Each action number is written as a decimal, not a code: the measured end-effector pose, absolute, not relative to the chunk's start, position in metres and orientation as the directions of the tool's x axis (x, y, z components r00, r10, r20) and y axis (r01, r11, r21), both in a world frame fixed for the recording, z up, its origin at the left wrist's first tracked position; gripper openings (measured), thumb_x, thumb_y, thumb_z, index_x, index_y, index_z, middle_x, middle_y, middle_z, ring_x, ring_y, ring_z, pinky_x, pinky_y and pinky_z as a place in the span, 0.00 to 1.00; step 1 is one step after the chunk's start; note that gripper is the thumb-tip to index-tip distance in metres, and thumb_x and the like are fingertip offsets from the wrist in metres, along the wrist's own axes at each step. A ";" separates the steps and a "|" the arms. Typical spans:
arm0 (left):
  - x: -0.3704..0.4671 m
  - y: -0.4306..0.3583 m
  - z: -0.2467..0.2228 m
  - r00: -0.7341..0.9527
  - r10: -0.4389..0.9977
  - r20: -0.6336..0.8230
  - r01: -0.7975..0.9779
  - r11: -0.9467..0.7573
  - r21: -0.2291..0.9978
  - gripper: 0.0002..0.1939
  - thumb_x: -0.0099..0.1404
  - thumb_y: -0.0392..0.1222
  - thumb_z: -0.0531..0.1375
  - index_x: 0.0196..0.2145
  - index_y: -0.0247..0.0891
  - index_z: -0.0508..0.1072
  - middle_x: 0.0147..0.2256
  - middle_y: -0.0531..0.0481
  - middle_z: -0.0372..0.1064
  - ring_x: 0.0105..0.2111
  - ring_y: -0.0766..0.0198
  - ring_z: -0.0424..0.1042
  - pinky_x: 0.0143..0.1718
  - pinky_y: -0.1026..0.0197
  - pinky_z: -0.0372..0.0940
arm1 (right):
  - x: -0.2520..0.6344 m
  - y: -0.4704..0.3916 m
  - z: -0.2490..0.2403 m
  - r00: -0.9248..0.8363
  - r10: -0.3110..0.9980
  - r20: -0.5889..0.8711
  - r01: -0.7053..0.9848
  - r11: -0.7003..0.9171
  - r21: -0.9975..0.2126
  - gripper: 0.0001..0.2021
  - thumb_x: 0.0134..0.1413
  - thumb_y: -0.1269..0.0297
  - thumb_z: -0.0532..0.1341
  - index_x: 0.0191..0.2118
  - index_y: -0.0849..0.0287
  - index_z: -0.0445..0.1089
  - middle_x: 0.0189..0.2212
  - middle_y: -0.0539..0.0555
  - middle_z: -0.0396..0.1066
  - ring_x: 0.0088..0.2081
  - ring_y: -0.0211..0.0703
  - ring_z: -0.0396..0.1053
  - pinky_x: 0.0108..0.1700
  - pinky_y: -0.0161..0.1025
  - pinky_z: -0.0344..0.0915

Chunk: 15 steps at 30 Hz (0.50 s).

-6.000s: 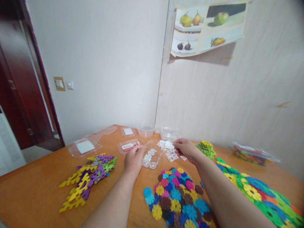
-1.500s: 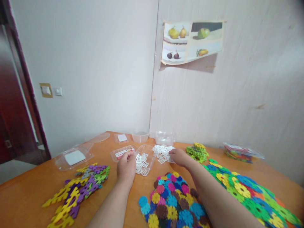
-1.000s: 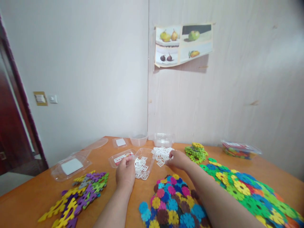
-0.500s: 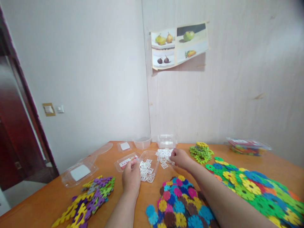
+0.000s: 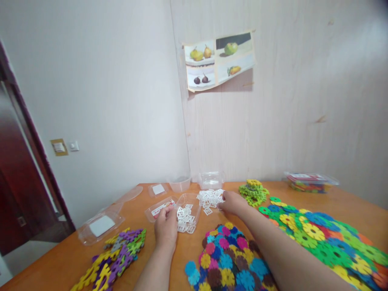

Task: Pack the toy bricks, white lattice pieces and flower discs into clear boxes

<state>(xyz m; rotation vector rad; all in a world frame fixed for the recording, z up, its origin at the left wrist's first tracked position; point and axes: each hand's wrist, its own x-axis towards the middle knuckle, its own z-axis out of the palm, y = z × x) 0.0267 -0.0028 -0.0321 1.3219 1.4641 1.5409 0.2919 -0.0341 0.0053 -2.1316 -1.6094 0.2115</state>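
We record a heap of flower-shaped discs (image 5: 226,258) nearest, on the table (image 5: 136,210). Beyond it, the left hand (image 5: 166,228) is at the left side of a clear tray (image 5: 197,212); its grip is narrow, fingertips beside a white lattice piece (image 5: 180,213), and we cannot tell whether it is held. Similar pieces lie loose in the tray. The right hand (image 5: 235,203) meets the right edge of a white pile (image 5: 209,198) on the table; its fingertips are partly hidden, so we cannot tell its grip. Behind the left hand, a clear lid (image 5: 151,216) bears a red-and-white label (image 5: 163,207); we find its writing illegible.
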 end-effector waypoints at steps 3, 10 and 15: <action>0.027 -0.005 -0.029 -0.305 0.921 0.242 0.175 -0.195 0.965 0.15 0.56 0.50 0.61 0.36 0.38 0.77 0.32 0.48 0.76 0.33 0.57 0.73 0.35 0.58 0.64 | 0.289 -0.034 -0.001 0.289 0.949 0.129 0.882 -0.211 -0.422 0.14 0.44 0.61 0.66 0.40 0.59 0.76 0.43 0.64 0.77 0.44 0.55 0.74 0.37 0.39 0.62; 0.027 -0.009 -0.026 -0.305 0.924 0.231 0.153 -0.192 0.969 0.15 0.54 0.49 0.62 0.36 0.37 0.77 0.32 0.49 0.76 0.33 0.58 0.73 0.34 0.59 0.64 | 0.293 -0.026 -0.005 0.274 0.954 0.124 0.864 -0.187 -0.467 0.09 0.43 0.67 0.66 0.35 0.61 0.74 0.38 0.61 0.78 0.40 0.50 0.74 0.33 0.35 0.59; 0.026 -0.005 -0.031 -0.290 0.923 0.252 0.144 -0.218 0.965 0.17 0.55 0.51 0.61 0.37 0.37 0.77 0.31 0.50 0.76 0.31 0.58 0.72 0.34 0.59 0.64 | 0.285 -0.020 0.003 0.268 0.953 0.144 0.794 -0.134 -0.592 0.03 0.49 0.69 0.63 0.28 0.63 0.71 0.27 0.59 0.75 0.31 0.44 0.72 0.28 0.33 0.58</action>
